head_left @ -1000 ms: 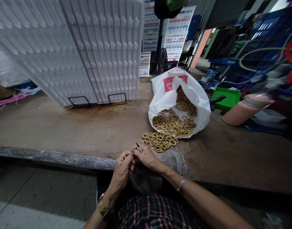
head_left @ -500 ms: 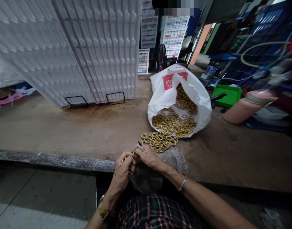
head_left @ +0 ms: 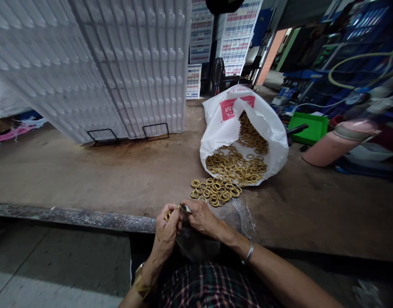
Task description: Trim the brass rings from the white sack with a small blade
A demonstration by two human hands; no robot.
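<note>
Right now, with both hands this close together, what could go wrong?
The small tool in the right hand sits close to the left hand and might nick it.
A gold-coloured ring could slip from the left hand near the table's front edge and drop.
Bumping the open white bag might spill more rings onto the loose pile.

Right up at the near edge of the worktop (head_left: 71, 179) now, holding left hand (head_left: 166, 226) and right hand (head_left: 202, 217) close together, curling fingers (head_left: 174, 217) in on both, slanting both forearms (head_left: 280, 269) inward to that same edge from either side!
</note>
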